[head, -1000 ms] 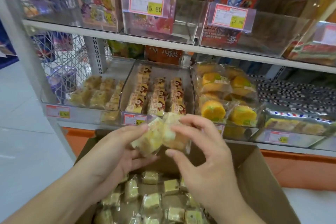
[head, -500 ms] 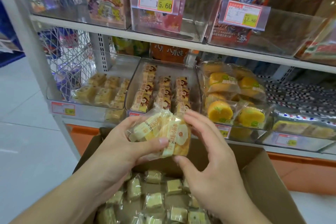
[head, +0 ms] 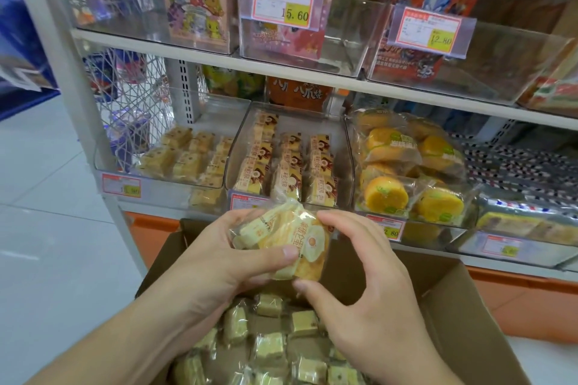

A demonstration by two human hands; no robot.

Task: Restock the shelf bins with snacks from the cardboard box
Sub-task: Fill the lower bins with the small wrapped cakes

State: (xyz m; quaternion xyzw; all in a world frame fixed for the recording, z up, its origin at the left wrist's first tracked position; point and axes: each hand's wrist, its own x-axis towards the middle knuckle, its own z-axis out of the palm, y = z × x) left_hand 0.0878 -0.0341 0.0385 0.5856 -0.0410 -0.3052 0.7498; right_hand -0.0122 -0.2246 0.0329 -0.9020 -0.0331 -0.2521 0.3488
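Note:
A small stack of wrapped yellow cake snacks (head: 291, 237) is held above the open cardboard box (head: 463, 300). My left hand (head: 219, 262) grips the stack from the left, thumb across its front. My right hand (head: 362, 278) pinches its right side between thumb and fingers. The box below holds several wrapped square snacks (head: 269, 347). Just beyond the stack, on the lower shelf, stands the middle clear bin (head: 240, 141) with rows of the same kind of cake packs (head: 291, 166).
A left bin (head: 175, 187) holds pale cake pieces. A right bin holds round orange cakes (head: 406, 178). Upper shelf bins carry biscuit boxes (head: 291, 0) and price tags. A wire rack (head: 131, 109) stands at the far left, beside white floor tiles (head: 47, 244).
Both hands have turned the stack so its printed labels face me, and my left thumb now lies across its front. The view has shifted slightly to the left.

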